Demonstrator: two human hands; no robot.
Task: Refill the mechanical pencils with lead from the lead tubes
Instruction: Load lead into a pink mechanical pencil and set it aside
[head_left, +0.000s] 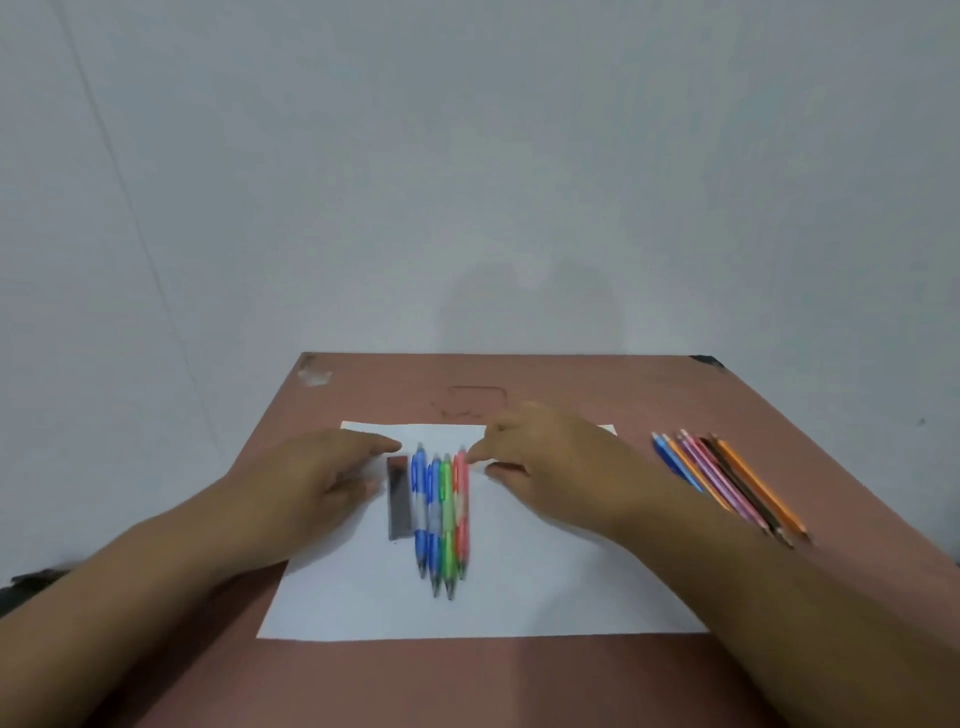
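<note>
- Seen from above, four mechanical pencils lie side by side on a white sheet of paper at the middle of our reddish-brown surface: two blue, one green, one red, tips toward us.
- Just left of the blue pair, and touching or nearly touching it, lies a dark rectangular lead tube, flat on the paper.
- Our left hand rests palm down on the paper's left part, its fingers straight and relaxed, the forefinger pointing at the far end of the lead tube; the tips lie just beside the tube, and the blur keeps us from saying whether they touch it. It holds nothing.
- Our right hand hovers to the right of the pencils, its fingers bent toward the far end of the red pencil. Forefinger and thumb stand a little apart at the pencil's cap; we cannot tell whether they have hold of it.
- Well to the right, off the paper, a fan of coloured pencils lies on the bare surface, partly hidden behind our right forearm.
- Behind the surface rises a plain pale wall.
</note>
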